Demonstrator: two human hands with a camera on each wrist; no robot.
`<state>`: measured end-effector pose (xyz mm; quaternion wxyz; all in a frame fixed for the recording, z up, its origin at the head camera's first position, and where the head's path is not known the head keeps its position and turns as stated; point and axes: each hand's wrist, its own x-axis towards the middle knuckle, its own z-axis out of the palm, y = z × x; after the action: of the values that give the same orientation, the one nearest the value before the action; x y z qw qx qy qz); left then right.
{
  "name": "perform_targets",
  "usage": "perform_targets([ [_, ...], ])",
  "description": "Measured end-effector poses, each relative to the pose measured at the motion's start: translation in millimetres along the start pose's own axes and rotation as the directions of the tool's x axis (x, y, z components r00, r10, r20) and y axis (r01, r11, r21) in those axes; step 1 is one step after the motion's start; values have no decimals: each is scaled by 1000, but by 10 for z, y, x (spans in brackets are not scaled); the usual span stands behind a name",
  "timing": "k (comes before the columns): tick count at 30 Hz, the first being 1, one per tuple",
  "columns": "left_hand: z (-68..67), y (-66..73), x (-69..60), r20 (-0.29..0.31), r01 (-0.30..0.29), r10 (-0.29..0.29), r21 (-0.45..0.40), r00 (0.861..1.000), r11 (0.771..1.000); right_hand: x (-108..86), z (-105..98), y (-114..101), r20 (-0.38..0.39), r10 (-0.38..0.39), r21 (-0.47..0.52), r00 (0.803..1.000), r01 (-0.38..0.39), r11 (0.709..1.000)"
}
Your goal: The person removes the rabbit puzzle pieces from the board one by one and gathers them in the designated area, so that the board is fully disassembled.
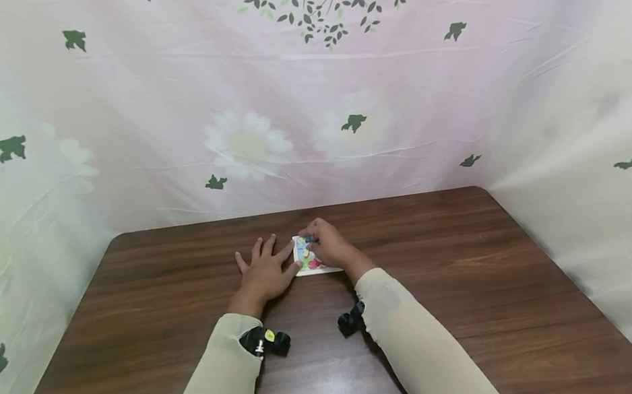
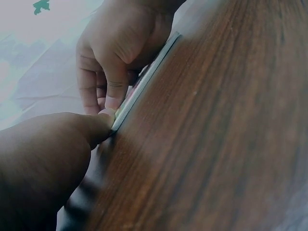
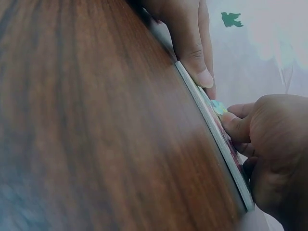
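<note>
A small flat picture board point(image 1: 301, 272) with a white border lies on the table, printed in blue, green, yellow and red, like a tray puzzle. My left hand point(image 1: 265, 277) rests at its left side with fingers spread; the thumb point(image 2: 98, 126) presses the near left corner. Over the board's right part, my right hand point(image 1: 329, 245) bends its fingers down. In the right wrist view, its thumb and forefinger pinch a small light-blue and yellow piece point(image 3: 219, 107) at the board's surface. The right hand covers much of the picture.
The brown wooden table point(image 1: 178, 258) reaches back to a hanging cloth point(image 1: 288, 92) printed with leaves, birds and flowers. Cloth also hangs on both sides. Black wrist cameras point(image 1: 279, 343) sit on both forearms, close above the table.
</note>
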<state>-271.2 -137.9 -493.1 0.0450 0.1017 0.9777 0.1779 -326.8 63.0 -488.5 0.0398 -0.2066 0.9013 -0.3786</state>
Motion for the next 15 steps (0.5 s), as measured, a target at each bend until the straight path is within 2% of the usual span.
perform_targets([
  [9,-4,6,-12,-25,-4,4,-13,1000,1000,10,13,3,-22,11,22,1000,-11,1000],
  [15,24,-13,3,-33,-2,1,-8,999,1000,-5,6,-6,-41,3,1,999,-3,1000],
])
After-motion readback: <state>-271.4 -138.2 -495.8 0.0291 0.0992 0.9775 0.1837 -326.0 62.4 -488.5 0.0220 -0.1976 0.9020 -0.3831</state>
